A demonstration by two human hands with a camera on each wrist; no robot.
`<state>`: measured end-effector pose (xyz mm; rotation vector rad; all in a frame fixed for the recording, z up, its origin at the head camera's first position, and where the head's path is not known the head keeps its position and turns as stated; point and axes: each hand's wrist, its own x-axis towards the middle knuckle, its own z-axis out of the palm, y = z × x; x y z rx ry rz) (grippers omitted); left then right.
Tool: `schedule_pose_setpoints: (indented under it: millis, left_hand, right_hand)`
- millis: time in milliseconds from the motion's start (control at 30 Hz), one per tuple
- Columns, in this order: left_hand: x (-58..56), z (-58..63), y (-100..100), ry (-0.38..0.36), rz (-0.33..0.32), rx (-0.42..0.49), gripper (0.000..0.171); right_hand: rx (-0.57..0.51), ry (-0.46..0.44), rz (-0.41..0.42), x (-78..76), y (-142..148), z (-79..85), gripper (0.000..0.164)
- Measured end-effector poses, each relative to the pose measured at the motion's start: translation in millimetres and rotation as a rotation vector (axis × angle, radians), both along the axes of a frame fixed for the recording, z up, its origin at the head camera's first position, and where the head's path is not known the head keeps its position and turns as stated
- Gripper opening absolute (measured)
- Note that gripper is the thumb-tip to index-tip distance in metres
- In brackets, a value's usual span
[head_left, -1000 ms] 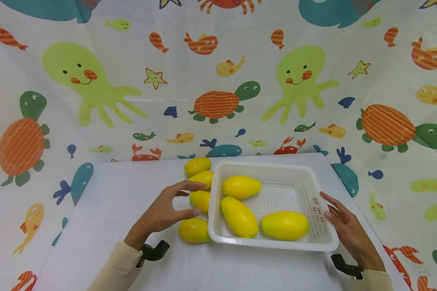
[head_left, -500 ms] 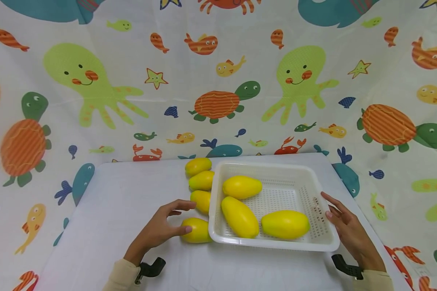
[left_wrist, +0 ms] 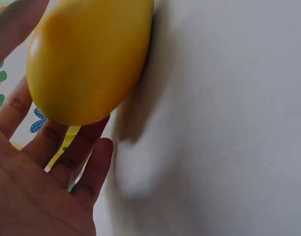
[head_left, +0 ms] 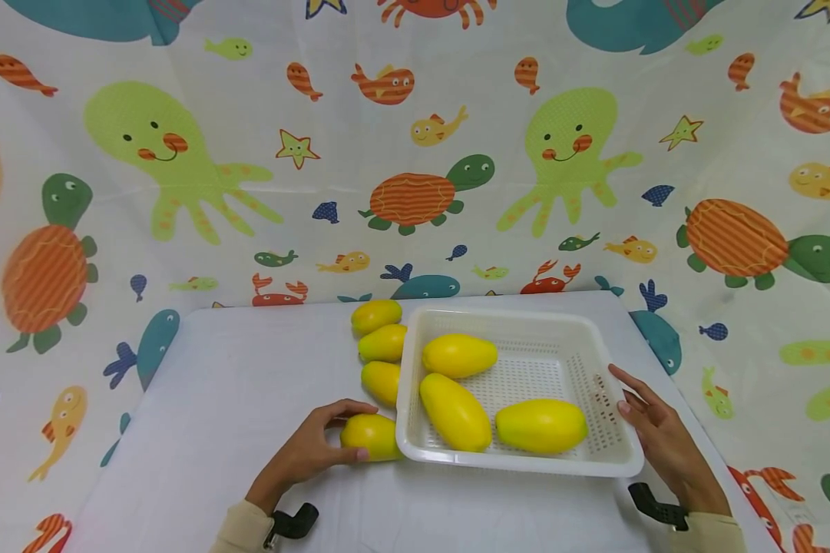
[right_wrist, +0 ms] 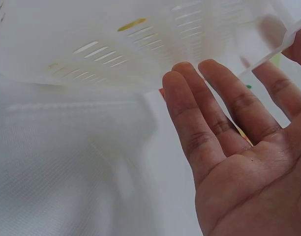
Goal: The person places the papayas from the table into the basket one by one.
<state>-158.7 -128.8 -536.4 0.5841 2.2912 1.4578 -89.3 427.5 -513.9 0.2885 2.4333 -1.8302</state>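
Observation:
In the head view, my left hand (head_left: 309, 444) has its thumb and fingers round the left end of the nearest yellow mango (head_left: 369, 437), which lies beside the white basket (head_left: 511, 461). The left wrist view shows this mango (left_wrist: 91, 59) between the thumb and the fingers of my left hand (left_wrist: 47, 157). At the basket's right side, my right hand (head_left: 670, 442) holds the rim. In the right wrist view, the thumb of my right hand (right_wrist: 249, 162) reaches over the rim of the basket (right_wrist: 106, 44), and its other fingers lie outside the wall, nearly straight.
Inside the basket lie three mangoes: one at the back left (head_left: 459, 355), one at the front left (head_left: 454, 412) and one at the front right (head_left: 541, 428). Left of it, more mangoes (head_left: 381, 382) form a column on the white tablecloth (head_left: 249, 361). A sea-animal curtain (head_left: 415, 115) hangs behind.
My left hand has come down and toward me from beside the upper mangoes to the nearest one, and its fingers have closed round it. My right hand and the basket have stayed put.

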Motion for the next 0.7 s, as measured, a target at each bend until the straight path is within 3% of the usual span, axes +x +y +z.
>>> schedule_pose_setpoints:
  millis: [200,333,567,700]
  left_hand:
    - [-1.8,-6.2,-2,-0.001,-0.026,0.01,0.057]
    - [-1.5,-5.4,-1,-0.023,-0.003,-0.015,0.058]
    - [1.3,2.1,-9,-0.022,0.043,-0.041,0.058]
    - [2.0,12.5,-19,-0.008,0.069,-0.044,0.057]
  right_hand:
    - [-0.008,-0.004,-0.002,0.5,1,-0.3,0.067]
    - [-0.013,-0.001,0.001,1.1,0,-0.2,0.067]
    - [-0.021,0.005,0.006,0.4,0,-0.9,0.067]
    - [-0.025,0.002,0.006,-0.6,1,0.0,0.067]
